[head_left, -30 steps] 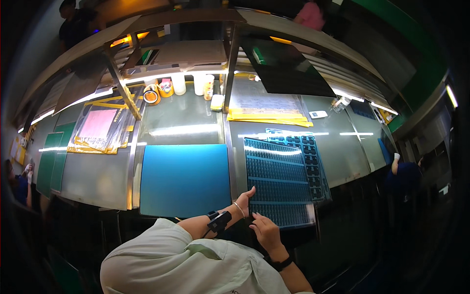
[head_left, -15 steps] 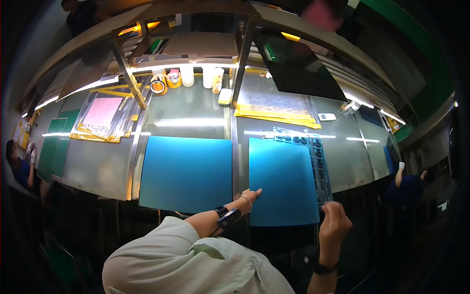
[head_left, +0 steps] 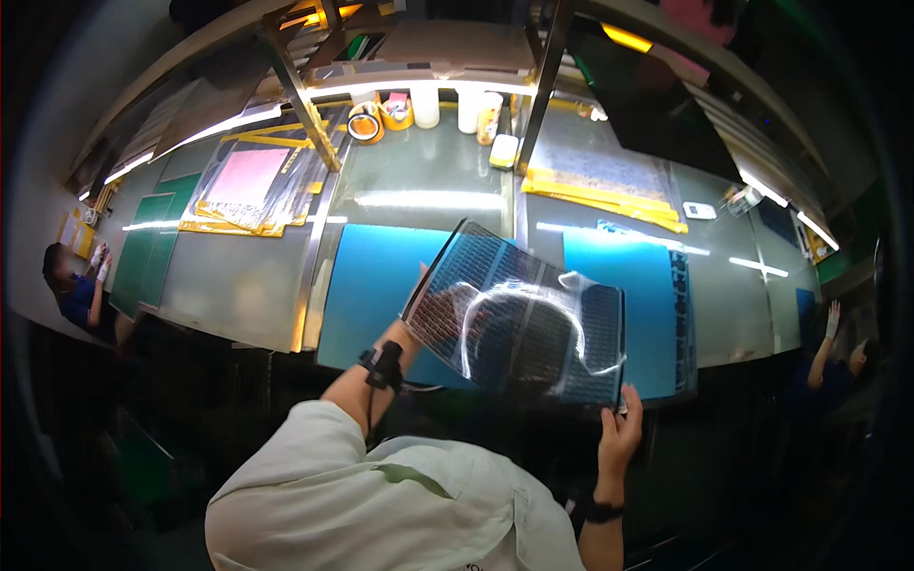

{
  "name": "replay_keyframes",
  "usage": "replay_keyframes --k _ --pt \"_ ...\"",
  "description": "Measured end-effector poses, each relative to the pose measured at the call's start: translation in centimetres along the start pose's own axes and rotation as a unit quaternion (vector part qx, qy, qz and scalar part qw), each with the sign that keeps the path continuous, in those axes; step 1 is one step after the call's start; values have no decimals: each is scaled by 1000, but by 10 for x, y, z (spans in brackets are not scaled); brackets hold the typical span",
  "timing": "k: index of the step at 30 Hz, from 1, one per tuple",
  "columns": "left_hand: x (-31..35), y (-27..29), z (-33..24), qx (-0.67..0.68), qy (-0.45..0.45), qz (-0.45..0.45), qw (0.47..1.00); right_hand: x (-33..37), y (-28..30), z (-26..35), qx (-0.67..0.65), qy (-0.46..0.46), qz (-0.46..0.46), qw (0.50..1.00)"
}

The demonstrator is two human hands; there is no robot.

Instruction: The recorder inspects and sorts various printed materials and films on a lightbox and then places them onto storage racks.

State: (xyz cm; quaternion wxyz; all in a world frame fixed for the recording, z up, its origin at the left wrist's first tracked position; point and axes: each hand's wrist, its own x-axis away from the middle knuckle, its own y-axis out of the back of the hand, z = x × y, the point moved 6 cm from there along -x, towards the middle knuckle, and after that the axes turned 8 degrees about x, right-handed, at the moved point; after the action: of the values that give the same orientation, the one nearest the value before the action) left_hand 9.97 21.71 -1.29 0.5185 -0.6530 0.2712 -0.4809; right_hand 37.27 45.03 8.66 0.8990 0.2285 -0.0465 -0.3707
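Sheet (head_left: 543, 366), dark and shiny, slanting over near edge of desk (head_left: 238, 295), above two blue boards (head_left: 643, 295). Left hand (head_left: 407, 331) holds left edge, partly hidden; right hand (head_left: 620, 428) pinches near right corner.

Workshop, long workbench (head_left: 228, 290), tape rolls (head_left: 397, 113), co-workers (head_left: 76, 297)

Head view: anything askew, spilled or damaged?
The yellow-edged sheets at the back right look askew: their front edges fan out, unaligned. The patterned sheet slants too, but it's lifted between left hand and right hand. No visible spill or damage.
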Motion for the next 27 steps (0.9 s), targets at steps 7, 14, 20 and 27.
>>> replay_keyframes --k 7,14,20,27 --pt "78 69 -126 -477 -89 -317 815 6 -129 -69 -23 -248 126 960" --pt "154 104 -166 -504 -149 -344 778 18 -191 -66 18 -203 130 970" --pt "172 121 -162 -470 -151 -325 806 32 -190 -65 196 -63 73 976" --pt "173 140 -163 -459 -147 -318 816 38 -193 -62 203 -67 81 973"
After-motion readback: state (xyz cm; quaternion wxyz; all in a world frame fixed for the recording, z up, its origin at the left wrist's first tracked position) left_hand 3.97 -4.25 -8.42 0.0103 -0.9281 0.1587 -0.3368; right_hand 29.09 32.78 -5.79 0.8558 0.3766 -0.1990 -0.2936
